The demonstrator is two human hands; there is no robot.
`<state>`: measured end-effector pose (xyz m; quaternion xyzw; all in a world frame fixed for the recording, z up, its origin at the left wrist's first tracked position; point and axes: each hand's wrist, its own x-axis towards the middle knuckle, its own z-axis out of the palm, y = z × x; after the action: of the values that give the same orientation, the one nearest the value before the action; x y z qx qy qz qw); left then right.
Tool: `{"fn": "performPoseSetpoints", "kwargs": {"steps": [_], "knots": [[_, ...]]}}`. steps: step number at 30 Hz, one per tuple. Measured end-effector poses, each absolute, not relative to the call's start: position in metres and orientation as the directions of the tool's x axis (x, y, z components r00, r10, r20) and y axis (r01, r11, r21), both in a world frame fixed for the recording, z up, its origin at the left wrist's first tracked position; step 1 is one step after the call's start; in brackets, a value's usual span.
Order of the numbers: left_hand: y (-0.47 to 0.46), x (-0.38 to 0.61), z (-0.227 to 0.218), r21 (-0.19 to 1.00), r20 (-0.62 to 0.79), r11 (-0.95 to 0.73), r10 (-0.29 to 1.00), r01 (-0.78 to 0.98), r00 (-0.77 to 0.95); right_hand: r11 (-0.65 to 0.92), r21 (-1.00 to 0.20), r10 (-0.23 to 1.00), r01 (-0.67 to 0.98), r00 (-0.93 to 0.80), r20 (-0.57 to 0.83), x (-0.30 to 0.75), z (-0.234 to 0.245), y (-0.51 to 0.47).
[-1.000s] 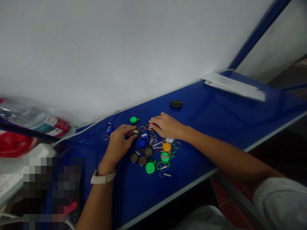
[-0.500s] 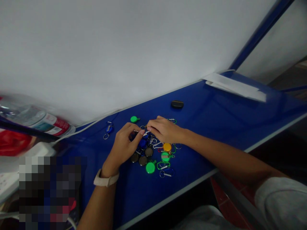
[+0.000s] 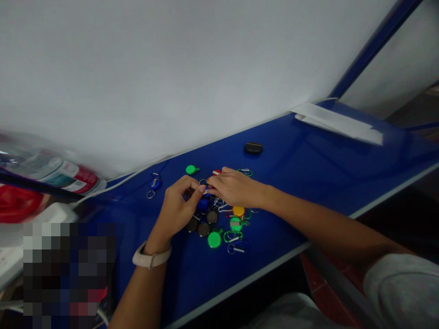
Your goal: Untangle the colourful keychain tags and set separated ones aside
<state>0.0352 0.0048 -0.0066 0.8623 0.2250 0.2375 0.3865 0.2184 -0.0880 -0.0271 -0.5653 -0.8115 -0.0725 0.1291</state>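
1. Head view: clear bottle (image 3: 41, 167) at far left, red, white and blue label (image 3: 73, 177); print too blurred to read. Dark blue rail (image 3: 30, 183) crosses in front of it.
2. Pixel blocks mask the lower-left corner; can't tell what's under them.
3. Left side: white box (image 3: 60, 218), red bag (image 3: 20, 203) near it, white cable (image 3: 120, 187) running toward the foot of the wall (image 3: 192, 82).
4. Far right of the blue table (image 3: 291, 155): folded white papers (image 3: 339, 123). Small black case (image 3: 253, 148) lies beyond the right hand (image 3: 236, 188), apart from the pile.
5. In the way: both hands block the far part of the pile.
6. Pile of badge reels (image 3: 203, 229) and clips sits mid-table, under and just in front of the hands. Round, glossy: dark grey with rims, blue, yellow (image 3: 239, 211), bright green (image 3: 214, 240). Green and blue clips with metal rings at the near right; red piece (image 3: 216, 172) by the right knuckles.
7. Apart from the pile: one green reel (image 3: 190, 169) beyond the left hand (image 3: 181, 203), one blue reel (image 3: 155, 183) left of it.
8. Left hand: thumb and finger pinch a small pale piece (image 3: 206, 192), mostly hidden. Right hand: fingers curled, tips against the left's; can't tell if they grip anything.
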Motion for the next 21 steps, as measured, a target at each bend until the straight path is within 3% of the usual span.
{"fn": "performPoseSetpoints", "kwargs": {"steps": [6,11,14,18,21], "knots": [[0.008,0.033,-0.01,0.841,0.176,-0.508,0.582,0.186,0.794,0.339,0.032,0.907,0.94,-0.336,0.255,0.215,-0.022,-0.089],[0.008,0.033,-0.009,0.81,0.193,-0.553,0.565,0.195,0.802,0.313,0.023,0.92,0.95,-0.309,0.24,0.213,-0.023,-0.089],[0.013,0.031,-0.009,0.713,0.271,-0.652,0.597,0.26,0.755,0.267,-0.031,0.939,0.963,-0.253,0.234,0.215,-0.021,-0.09],[0.027,0.022,-0.013,0.462,0.401,-0.783,0.603,0.417,0.69,0.211,-0.081,0.96,0.974,-0.191,0.207,0.218,-0.016,-0.091],[0.036,0.014,-0.02,0.346,0.382,-0.831,0.548,0.435,0.744,0.194,-0.091,0.966,0.977,-0.174,0.193,0.218,-0.014,-0.092]]}}
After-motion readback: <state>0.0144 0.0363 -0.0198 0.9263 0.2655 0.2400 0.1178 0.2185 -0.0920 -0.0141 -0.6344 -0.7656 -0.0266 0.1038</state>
